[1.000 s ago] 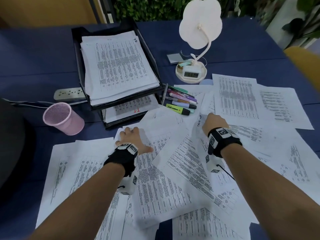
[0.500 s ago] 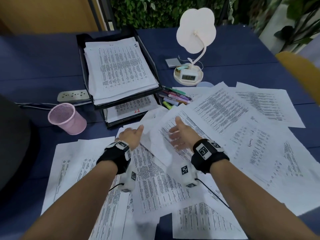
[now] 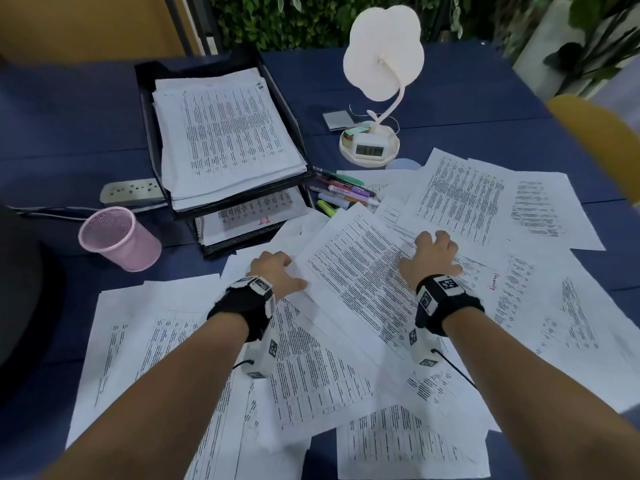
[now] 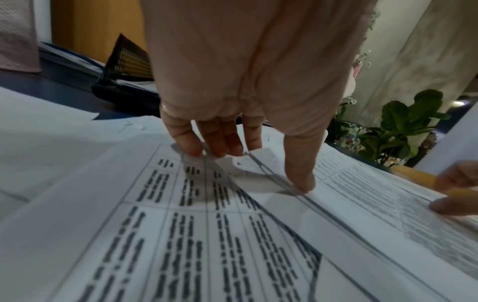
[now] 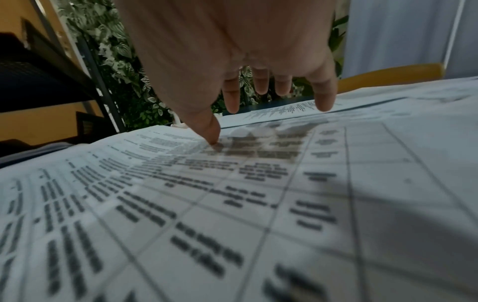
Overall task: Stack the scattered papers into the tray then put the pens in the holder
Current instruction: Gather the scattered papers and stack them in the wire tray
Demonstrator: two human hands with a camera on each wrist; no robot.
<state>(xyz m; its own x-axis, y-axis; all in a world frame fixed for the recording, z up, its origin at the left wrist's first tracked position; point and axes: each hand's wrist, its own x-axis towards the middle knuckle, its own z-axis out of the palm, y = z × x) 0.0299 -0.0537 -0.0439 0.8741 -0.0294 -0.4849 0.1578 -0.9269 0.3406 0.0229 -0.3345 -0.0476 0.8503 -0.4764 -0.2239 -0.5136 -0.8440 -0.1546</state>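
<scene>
Head view: pens (image 3: 343,195) lie sideways, right of tray (image 3: 145,109).

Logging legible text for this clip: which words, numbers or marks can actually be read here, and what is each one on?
None reads for certain.
Red mark, perhaps "11" or "TT": lower tray sheet.
Clock digits: too blurred.
Red scribble beside the right hand: illegible.
Printed tables on the scattered papers: too small.
Highlighters: labels unreadable.
</scene>
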